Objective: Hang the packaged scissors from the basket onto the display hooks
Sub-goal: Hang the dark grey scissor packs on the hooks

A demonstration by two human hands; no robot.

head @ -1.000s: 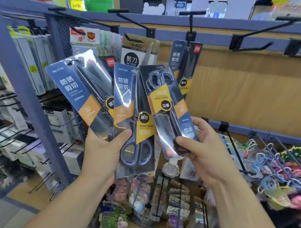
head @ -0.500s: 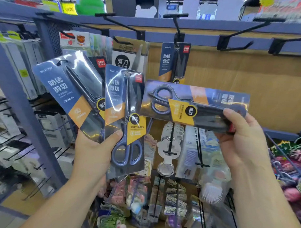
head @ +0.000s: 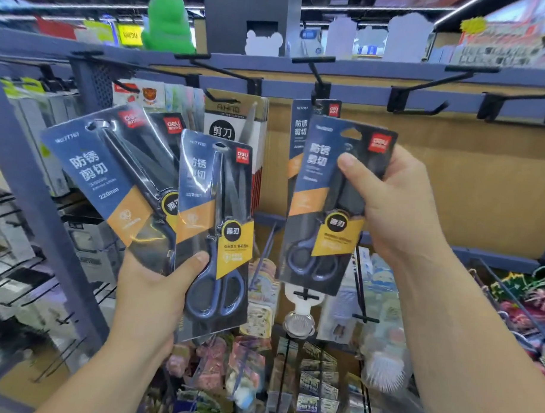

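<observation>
Rack post (head: pixel 25 179): blue-grey, at far left; the boxed goods behind it were blurred.

Left hand (head: pixel 151 291): raised before the display, its fingers curled round the lower ends of a fan of scissor packs, thumb pressed on the front one.

Left pack (head: pixel 111 182): tilted to the left, handles down in the hand.

Third pack (head: pixel 173 125): only its red label and top corner showed, behind the other two.

Middle pack (head: pixel 215 229): nearly upright, overlapping the left pack, blue handles at the bottom.

White pack (head: pixel 231 124): hung on the display behind the fan.

Hung pack (head: pixel 298 130): on the centre hook (head: pixel 319 75), largely hidden by the pack in front.

Right pack (head: pixel 323 205): held upright, red label at top right, its hang hole below the centre hook and apart from it.

Right hand (head: pixel 397 210): fingers wrapped behind the right pack, thumb laid across its front.

Right hooks (head: pixel 423 100): black, jutting from the blue rail above the wood panel (head: pixel 482 182).
</observation>
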